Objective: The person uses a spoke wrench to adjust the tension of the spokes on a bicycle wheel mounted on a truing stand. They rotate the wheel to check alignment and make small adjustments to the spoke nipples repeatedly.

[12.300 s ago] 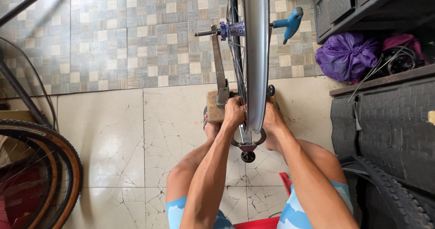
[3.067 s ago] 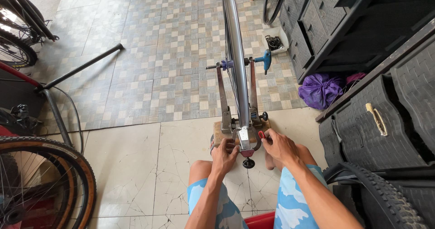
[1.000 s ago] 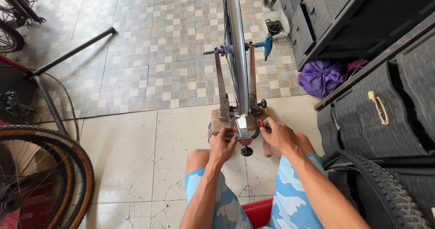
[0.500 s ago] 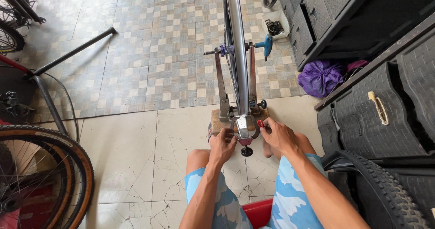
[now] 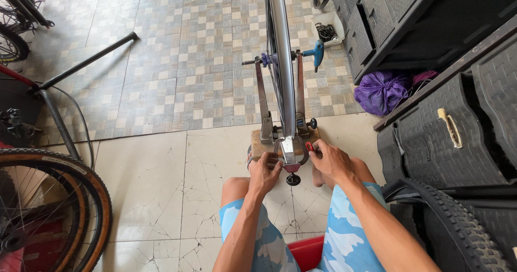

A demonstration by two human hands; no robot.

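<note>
A silver bicycle rim [image 5: 281,57] stands upright in a metal truing stand [image 5: 262,108] on a wooden base [image 5: 258,145]. My left hand [image 5: 265,172] rests at the stand's lower left side, fingers curled against the caliper arm by the rim. My right hand [image 5: 329,161] is at the lower right side, fingers closed around a small red-handled tool [image 5: 309,147] held against the rim. A black knob [image 5: 293,179] hangs under the stand between both hands. I sit with my knees in blue patterned shorts [image 5: 344,234] on either side.
A tan-walled bicycle wheel [image 5: 59,196] leans at the left. Black woven drawers [image 5: 458,137] and a knobby tyre [image 5: 452,229] stand at the right. A purple bag [image 5: 381,92] lies by the drawers. A black stand leg [image 5: 86,62] crosses the tiled floor.
Over the last second the hands stay at the stand's base with barely any shift; earlier the view was closer and both hands gripped the rim's lower part.
</note>
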